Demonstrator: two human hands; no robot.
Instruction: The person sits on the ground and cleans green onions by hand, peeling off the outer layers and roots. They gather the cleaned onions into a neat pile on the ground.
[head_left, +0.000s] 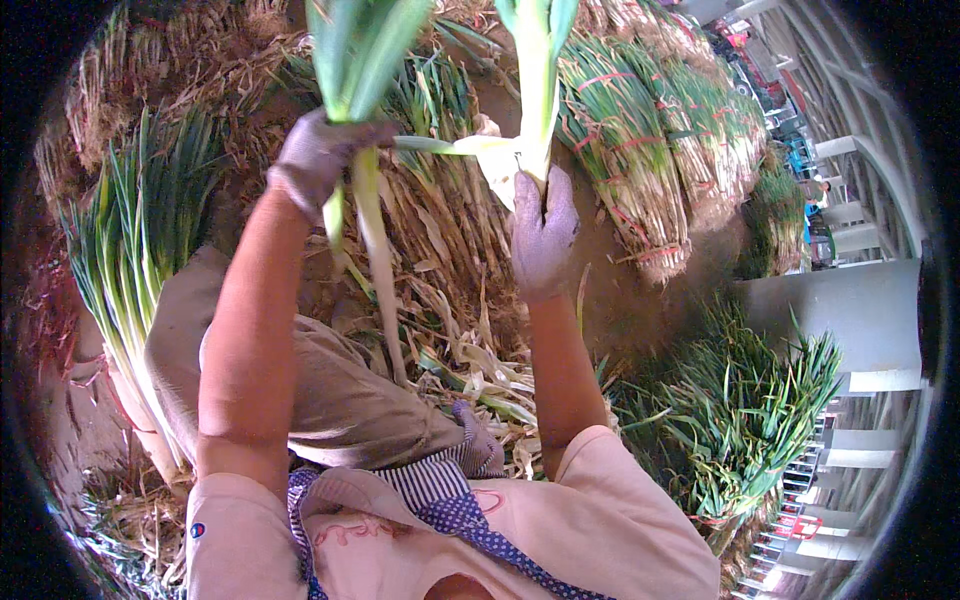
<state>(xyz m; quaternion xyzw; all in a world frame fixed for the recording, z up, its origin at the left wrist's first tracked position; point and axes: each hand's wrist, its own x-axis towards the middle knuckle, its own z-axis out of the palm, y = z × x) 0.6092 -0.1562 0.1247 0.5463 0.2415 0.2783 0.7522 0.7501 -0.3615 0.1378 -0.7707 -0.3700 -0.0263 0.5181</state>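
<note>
My left hand (326, 154), in a pale glove, is shut around green onion leaves (356, 60) that rise above it. Below that fist hang a yellowish strip and a long, blurred pale stem (381, 270). My right hand (545, 225), gloved too, grips the white part of a large green onion (536, 90), its green top cut off by the upper edge of the view. Between the two hands stretches a peeled leaf (435, 145), which widens into a pale sheath (491, 157) beside the onion in my right hand.
Unpeeled green onions (442, 217) lie on the ground ahead. Tied bundles (630, 150) stand at the right, with a leafy pile (742, 420) nearer me. Cleaner onions (139, 247) lean by my left leg. Dry husks (487, 382) litter the ground before my lap.
</note>
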